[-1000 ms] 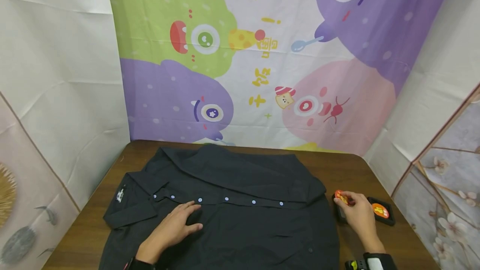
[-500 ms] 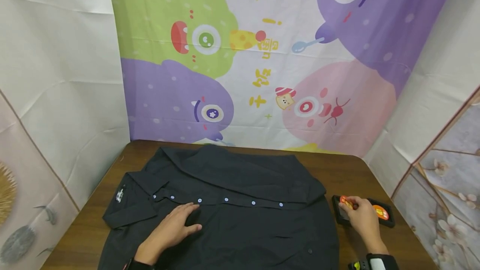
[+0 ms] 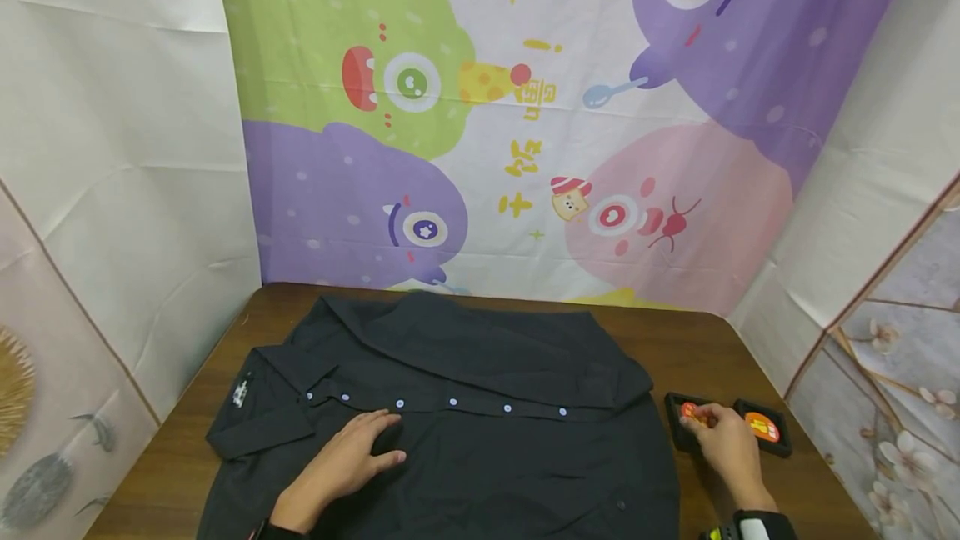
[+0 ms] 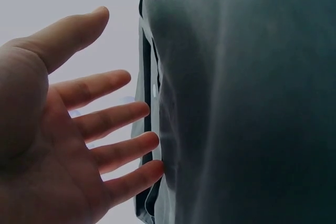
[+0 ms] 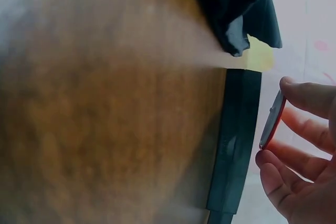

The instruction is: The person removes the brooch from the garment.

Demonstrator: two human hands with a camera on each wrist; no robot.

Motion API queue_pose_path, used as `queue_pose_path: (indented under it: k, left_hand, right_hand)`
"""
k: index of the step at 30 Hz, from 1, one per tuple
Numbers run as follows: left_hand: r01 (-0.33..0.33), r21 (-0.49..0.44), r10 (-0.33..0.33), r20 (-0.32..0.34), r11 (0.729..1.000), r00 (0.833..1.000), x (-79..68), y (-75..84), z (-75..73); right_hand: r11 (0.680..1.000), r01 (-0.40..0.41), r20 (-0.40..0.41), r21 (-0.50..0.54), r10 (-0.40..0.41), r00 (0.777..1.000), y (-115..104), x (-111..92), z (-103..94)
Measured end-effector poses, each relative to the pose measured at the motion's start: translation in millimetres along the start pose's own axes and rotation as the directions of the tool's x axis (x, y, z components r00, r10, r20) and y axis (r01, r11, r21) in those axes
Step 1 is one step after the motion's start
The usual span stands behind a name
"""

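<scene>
A black button-up garment (image 3: 480,473) with white buttons lies spread on the table. My left hand (image 3: 341,461) is held flat and spread at the button placket; in the left wrist view its fingertips are right at the dark cloth (image 4: 241,98). At the right, my right hand (image 3: 727,444) pinches a round badge (image 5: 273,119) between thumb and fingers. The badge has a red edge and a silvery back in the right wrist view. It is over a small black tray (image 3: 677,437), partly hidden by the hand. Another round orange badge (image 3: 761,425) lies in a black tray (image 3: 784,440) beside it.
The brown wooden table (image 3: 697,332) ends at a cartoon-printed cloth (image 3: 510,248) behind. White cloth (image 3: 135,148) hangs on the left side. A folded sleeve (image 3: 262,415) with a white mark lies at the garment's left.
My right hand has lowered the badge slightly towards the near side and right, over the left black tray. My left hand and the garment have stayed in place.
</scene>
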State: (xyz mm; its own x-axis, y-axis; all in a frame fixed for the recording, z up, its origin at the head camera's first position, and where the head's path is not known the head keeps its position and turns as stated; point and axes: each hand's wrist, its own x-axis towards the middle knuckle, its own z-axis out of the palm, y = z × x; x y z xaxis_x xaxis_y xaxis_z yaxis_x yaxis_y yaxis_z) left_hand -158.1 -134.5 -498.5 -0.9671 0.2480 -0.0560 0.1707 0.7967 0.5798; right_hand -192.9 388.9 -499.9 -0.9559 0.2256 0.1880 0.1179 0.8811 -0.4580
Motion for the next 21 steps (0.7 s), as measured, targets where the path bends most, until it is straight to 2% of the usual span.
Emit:
queue_pose_path:
  k: [7, 14, 21]
  left_hand:
    - [-0.027, -0.027, 0.026, -0.018, 0.999, 0.999, -0.2, -0.3, 2.3]
    - [-0.024, -0.042, 0.024, -0.006, 0.999, 1.0, -0.9, 0.3, 0.8]
    - [-0.026, -0.045, 0.026, -0.012, 0.999, 1.0, -0.6, 0.1, 0.7]
  right_hand:
    - [1.0, 0.016, -0.003, -0.01, -0.016, 1.0, 0.1, 0.2, 1.1]
    - [0.999, -0.013, 0.036, -0.037, 0.014, 0.999, -0.2, -2.1, 0.6]
    - [0.999, 0.004, 0.036, -0.048, -0.002, 0.999, 1.3, -1.1, 1.4]
